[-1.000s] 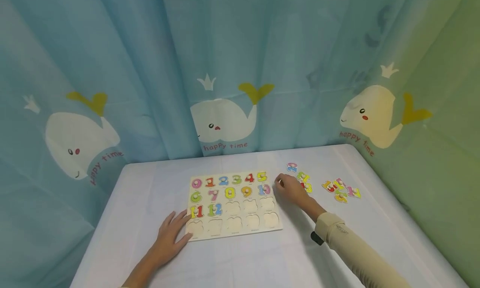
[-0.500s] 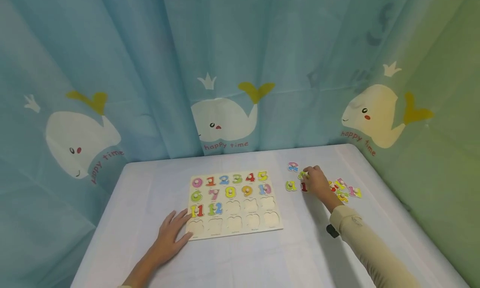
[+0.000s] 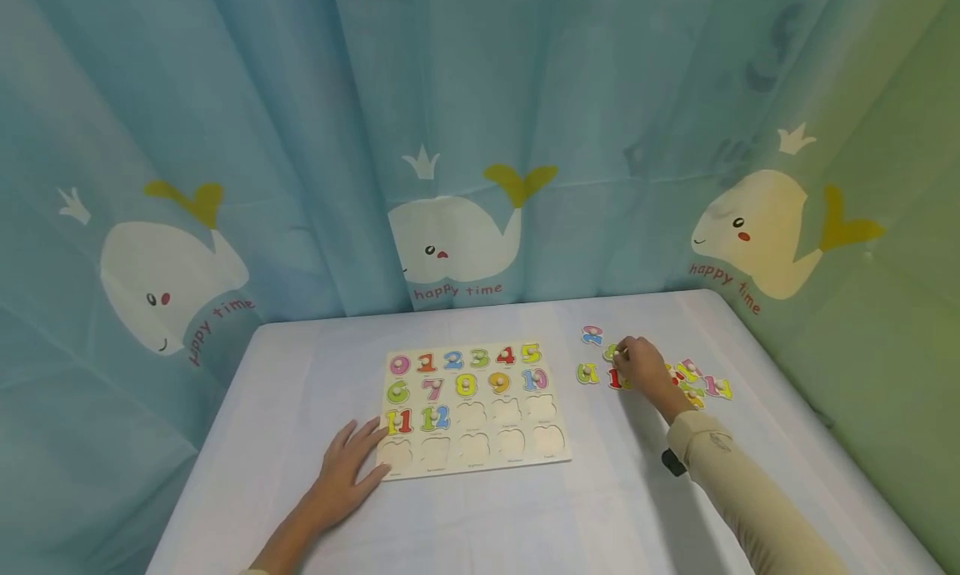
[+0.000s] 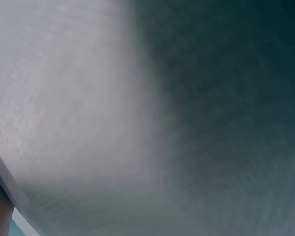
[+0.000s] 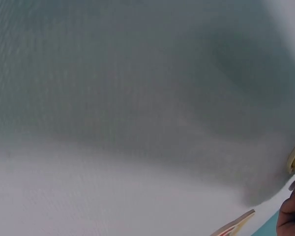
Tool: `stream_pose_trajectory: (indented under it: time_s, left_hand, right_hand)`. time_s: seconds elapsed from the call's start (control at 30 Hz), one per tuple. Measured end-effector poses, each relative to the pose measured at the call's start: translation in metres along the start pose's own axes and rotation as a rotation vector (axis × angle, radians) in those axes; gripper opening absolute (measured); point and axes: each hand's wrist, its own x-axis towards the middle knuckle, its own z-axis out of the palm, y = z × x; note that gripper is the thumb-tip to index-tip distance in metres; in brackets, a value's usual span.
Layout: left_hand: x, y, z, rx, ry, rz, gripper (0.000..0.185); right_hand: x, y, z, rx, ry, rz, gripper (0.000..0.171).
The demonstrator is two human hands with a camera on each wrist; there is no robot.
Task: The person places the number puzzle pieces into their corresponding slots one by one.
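A wooden number puzzle board (image 3: 558,458) lies in the middle of the white table, its top rows filled with coloured numbers up to 12 and its lower slots empty. My left hand (image 3: 348,468) rests flat with straight fingers on the board's near-left corner. My right hand (image 3: 643,367) is among the loose number pieces to the right of the board. Its curled fingertips pinch the small peg of a green piece (image 3: 612,352). A green piece (image 3: 587,373) and a red piece (image 3: 617,381) lie just beside that hand. Both wrist views show only blurred tablecloth.
A blue-and-pink piece (image 3: 592,334) lies behind the right hand, and several more loose pieces (image 3: 708,385) lie to its right. A whale-print curtain (image 3: 457,242) hangs around the table's far and right sides. The table edge (image 3: 225,442) runs along the left.
My right hand moved from the board's right edge out to the loose pieces and settled on the green one. The left hand stayed put.
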Motion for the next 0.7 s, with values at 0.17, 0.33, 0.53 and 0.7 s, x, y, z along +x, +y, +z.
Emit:
stream_pose_trajectory:
  time_s: [0.17, 0.33, 0.53, 0.7]
  left_hand:
    - [0.000, -0.001, 0.000, 0.005, 0.004, 0.005, 0.050]
    - [0.000, -0.002, 0.000, 0.007, 0.001, 0.004, 0.050]
    - [0.000, -0.002, 0.001, 0.008, -0.005, 0.002, 0.051]
    - [0.000, -0.002, 0.002, 0.006, -0.002, 0.009, 0.050]
  right_hand:
    - [0.001, -0.004, -0.003, 0.004, 0.053, -0.007, 0.023]
    - [-0.003, -0.023, 0.000, -0.004, 0.047, -0.041, 0.021]
    - [-0.010, -0.051, 0.020, -0.056, 0.053, -0.143, 0.020]
    - [-0.019, -0.079, 0.039, -0.064, -0.001, -0.171, 0.021]
